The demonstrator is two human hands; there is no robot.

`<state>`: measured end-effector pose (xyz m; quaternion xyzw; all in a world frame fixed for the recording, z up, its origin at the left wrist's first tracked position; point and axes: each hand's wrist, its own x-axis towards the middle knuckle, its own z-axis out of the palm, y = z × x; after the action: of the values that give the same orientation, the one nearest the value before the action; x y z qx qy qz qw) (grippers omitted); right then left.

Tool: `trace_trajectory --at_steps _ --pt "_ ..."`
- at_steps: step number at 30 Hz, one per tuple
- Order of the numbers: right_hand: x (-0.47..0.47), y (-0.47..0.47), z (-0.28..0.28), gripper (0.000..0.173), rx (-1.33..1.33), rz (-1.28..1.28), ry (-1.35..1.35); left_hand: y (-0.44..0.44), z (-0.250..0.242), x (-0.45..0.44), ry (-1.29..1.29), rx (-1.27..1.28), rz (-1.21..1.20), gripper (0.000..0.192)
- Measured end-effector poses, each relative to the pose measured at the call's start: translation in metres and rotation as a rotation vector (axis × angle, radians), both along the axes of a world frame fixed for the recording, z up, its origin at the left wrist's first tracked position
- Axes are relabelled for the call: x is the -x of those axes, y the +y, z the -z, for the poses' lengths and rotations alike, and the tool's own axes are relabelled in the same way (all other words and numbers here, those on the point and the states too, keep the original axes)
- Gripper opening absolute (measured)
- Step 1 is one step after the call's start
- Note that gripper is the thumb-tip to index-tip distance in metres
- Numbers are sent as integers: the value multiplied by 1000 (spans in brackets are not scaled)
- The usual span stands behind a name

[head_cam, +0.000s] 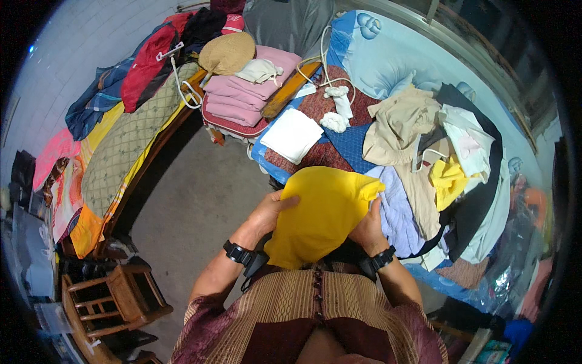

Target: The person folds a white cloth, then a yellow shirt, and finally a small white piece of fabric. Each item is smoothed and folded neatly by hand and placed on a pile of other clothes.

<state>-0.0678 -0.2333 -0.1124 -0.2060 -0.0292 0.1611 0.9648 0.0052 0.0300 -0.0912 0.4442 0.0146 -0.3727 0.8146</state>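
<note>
A yellow cloth garment (320, 214) hangs spread between my two hands in front of my body. My left hand (272, 211) grips its left edge, the thumb lying over the fabric. On the opposite side, my right hand (369, 227) holds the edge near a bunched corner; its fingers are partly hidden. Just beyond the garment lies a folded white cloth (292, 135) on the bed. Close to my right hand is a crumpled lavender cloth (400, 218), beside a heap with beige trousers (402, 123) and a smaller yellow garment (449, 181).
Folded pink fabric (245, 95) bears a woven fan (227, 52) and a white face mask (259, 70). White socks (337, 109) and a cable (325, 59) lie on the bed. A clothes-strewn bench (132, 145) runs along the left, with a wooden chair (129, 295) nearer me.
</note>
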Motion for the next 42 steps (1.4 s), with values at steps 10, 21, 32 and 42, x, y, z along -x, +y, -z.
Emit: trace_trajectory --at_steps 10,21,32,42 --pt "-17 6 -23 48 581 107 138 2 -13 10 -133 23 62 46" --pt "-125 15 -28 48 573 -41 265 47 18 -12 -14 -7 111 48" --pt "-263 58 -63 40 365 136 274 113 63 9 -105 -157 -105 35" --pt "-467 86 -70 37 247 440 251 159 89 24 109 -196 -225 31"
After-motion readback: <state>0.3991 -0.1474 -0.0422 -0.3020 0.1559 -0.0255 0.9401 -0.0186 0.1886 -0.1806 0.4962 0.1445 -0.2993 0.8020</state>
